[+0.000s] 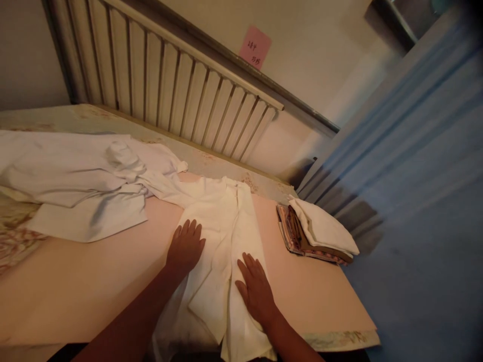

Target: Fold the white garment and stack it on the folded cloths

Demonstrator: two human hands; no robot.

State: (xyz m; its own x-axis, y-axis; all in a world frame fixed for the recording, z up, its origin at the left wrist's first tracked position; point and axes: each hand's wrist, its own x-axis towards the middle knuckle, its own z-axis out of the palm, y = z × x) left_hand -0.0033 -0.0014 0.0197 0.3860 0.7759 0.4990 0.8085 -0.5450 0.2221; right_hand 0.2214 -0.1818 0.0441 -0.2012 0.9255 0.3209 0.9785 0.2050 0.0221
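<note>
A cream-white garment (222,221) lies spread on the pink board (94,281) in front of me, its lower end hanging over the near edge. My left hand (185,246) rests flat on the garment's left side, fingers stretched out. On its right half my right hand (255,289) lies flat, fingers together and extended. Neither hand grips anything.
A heap of white cloth (75,176) lies at the left. A stack of folded cloths (317,231), white on top of patterned ones, sits at the board's right end. A ribbed radiator (169,75) and a pink note (255,47) are on the wall behind. A blue curtain (415,176) hangs at right.
</note>
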